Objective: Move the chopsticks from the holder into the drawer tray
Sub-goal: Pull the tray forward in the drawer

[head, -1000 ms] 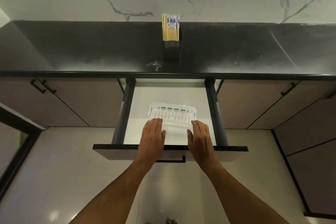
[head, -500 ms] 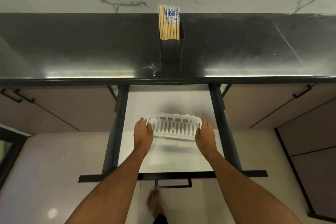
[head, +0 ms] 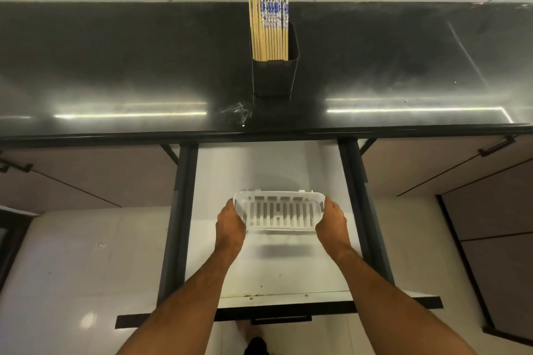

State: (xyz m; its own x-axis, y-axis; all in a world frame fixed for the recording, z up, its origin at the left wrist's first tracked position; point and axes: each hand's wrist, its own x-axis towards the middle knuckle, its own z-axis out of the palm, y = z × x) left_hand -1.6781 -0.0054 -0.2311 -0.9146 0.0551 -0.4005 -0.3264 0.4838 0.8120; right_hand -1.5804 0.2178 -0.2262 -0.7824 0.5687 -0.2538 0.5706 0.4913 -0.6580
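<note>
Head view: every chopstick [head: 268, 27] stands upright in the black holder [head: 274, 72] on the dark worktop [head: 115, 72], so none has been moved. Below, the left hand [head: 230, 223] and right hand [head: 331, 222] grip the ends of the white slotted tray [head: 278, 213], fingers curled round its rim, raised and tilted above the open drawer [head: 259, 274] floor; the whole transfer remains.

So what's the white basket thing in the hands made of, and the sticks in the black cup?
The white tray looks like thin moulded plastic: even white colour, slotted base, rounded rim. The chopsticks look like bamboo or wood, pale yellow and matte; some have blue and white patterned tops, perhaps painted. Their holder seems to be dark matte plastic, though that is less sure.
</note>
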